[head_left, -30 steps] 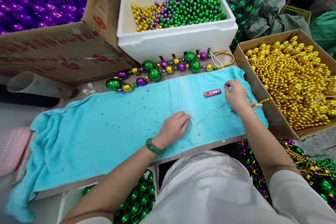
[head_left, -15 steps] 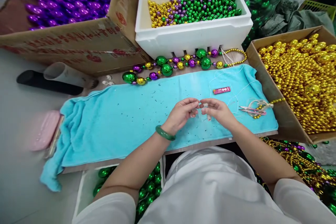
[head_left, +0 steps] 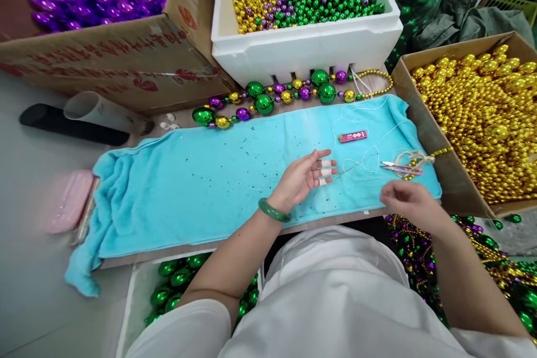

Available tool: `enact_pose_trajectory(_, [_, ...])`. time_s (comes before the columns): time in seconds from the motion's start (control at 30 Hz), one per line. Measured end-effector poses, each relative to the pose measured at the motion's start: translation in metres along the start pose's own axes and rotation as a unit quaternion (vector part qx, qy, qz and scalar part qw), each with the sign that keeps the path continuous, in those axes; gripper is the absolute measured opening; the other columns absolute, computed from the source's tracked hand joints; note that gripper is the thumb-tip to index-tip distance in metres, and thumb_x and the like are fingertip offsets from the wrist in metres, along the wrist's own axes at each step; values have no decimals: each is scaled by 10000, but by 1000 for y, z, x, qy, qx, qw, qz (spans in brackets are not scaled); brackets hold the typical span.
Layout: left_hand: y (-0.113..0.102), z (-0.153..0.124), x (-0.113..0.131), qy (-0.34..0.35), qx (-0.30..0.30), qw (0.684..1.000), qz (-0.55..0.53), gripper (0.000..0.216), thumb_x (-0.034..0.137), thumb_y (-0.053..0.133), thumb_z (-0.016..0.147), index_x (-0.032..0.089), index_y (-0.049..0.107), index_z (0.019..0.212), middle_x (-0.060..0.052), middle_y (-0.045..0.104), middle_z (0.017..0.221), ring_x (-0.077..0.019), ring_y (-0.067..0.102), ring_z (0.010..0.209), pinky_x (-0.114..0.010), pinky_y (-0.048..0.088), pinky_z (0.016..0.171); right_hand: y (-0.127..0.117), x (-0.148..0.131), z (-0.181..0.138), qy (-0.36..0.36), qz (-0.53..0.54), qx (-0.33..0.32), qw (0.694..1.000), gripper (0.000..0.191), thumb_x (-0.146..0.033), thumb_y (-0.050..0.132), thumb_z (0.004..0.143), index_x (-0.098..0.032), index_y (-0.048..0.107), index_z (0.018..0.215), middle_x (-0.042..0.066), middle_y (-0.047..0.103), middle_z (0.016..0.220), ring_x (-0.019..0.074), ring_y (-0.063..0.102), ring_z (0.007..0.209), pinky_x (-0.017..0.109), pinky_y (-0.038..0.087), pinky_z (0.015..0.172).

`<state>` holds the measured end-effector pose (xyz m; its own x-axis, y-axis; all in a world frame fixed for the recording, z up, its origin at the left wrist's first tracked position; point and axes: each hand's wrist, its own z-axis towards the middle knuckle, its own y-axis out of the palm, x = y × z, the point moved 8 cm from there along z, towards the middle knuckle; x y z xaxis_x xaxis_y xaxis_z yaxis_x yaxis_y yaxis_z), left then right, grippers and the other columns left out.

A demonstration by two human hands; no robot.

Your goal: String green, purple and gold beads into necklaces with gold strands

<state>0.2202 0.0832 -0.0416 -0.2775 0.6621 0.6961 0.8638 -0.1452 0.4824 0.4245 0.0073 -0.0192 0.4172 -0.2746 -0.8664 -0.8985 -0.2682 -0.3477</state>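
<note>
White thread (head_left: pixel 377 160) | loose loops on blue towel (head_left: pixel 235 179), just beyond left fingertips, near snips (head_left: pixel 400 168) | left hand (head_left: pixel 300 177) loosely spread, 3 fingers wrapped; right hand (head_left: pixel 409 201) curled, cannot tell if pinching anything | keep slack clear of snips | dark-flecked towel over table (head_left: pixel 168 253); 2 bead cartons (head_left: pixel 457 190), 1 foam box (head_left: pixel 306 47) around

"How does the thread (head_left: pixel 378 161) lie?"
"Thin, white, in loose loops across the blue towel (head_left: pixel 235 179)."
"And the scissors (head_left: pixel 398 168)?"
"Pink-handled, lying flat at the towel's right end, blades slightly parted, tips pointing left."
</note>
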Motion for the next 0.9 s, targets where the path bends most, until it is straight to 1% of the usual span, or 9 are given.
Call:
enact_pose_trajectory(0.07, [-2,0,1,0,-1,1000,-22,363,363,560,876,121,626,1139,-153,664,1097,-227,678,923,-341,553,770,-10,45,-27,76,-149,-66,984,154,-308,527,795,-187,583,717,-26,503,576,110,442,551,236,315,522])
enact_pose_trajectory(0.17, [-5,4,-1,-2,1,999,-37,300,223,618,829,122,640,1111,-137,660,1098,-222,672,948,-329,549,783,-24,123,-49,199,-327,-72,921,140,-233,497,786,-181,614,728,33,622,655,170,561,630,263,345,560])
enact_pose_trajectory(0.3, [-7,10,-2,4,21,999,-29,356,51,658,728,137,656,1073,-107,655,1112,-189,671,941,-297,537,803,-18,174,-50,259,-399,-39,879,307,-243,444,854,-158,659,1055,141,703,988,251,657,887,291,405,667])
enact_pose_trajectory(0.4, [-8,12,0,14,29,999,-17,438,-14,636,675,160,659,1076,-93,626,1191,-185,663,967,-296,530,821,-11,157,-51,255,-387,-47,885,368,-370,431,888,-169,641,1113,138,713,970,274,666,887,303,417,661])
enact_pose_trajectory(0.5, [-7,13,3,24,29,999,-7,466,0,638,665,179,652,1096,-88,597,1251,-200,646,1016,-307,529,827,-6,102,-44,160,-336,-54,927,343,-431,409,903,-237,678,992,60,722,868,235,664,807,282,411,625])
enact_pose_trajectory(0.57, [-7,14,5,34,30,999,3,461,44,660,673,189,644,1110,-88,584,1272,-214,633,1046,-329,528,839,-11,59,-32,76,-316,3,946,329,-420,407,913,-242,675,982,37,718,849,207,652,761,274,412,632])
enact_pose_trajectory(0.67, [-13,16,15,90,58,991,77,424,137,672,704,209,638,1120,-78,597,1254,-218,624,1054,-359,505,878,-16,11,-3,-22,-352,106,930,291,-335,419,919,-207,667,1003,62,707,959,209,642,835,278,400,654])
enact_pose_trajectory(0.77, [-24,12,41,224,144,910,319,291,217,618,773,204,670,1059,-68,656,1123,-207,608,1023,-386,436,963,-13,-17,36,-85,-413,146,895,286,-261,396,927,-197,668,988,71,689,966,210,617,827,288,347,606])
enact_pose_trajectory(0.9, [-19,8,51,269,178,659,680,203,268,543,843,178,702,931,-94,667,953,-264,544,968,-479,391,941,-26,-37,84,-104,-445,203,866,298,-228,372,938,-172,661,981,107,657,977,220,572,864,298,327,623])
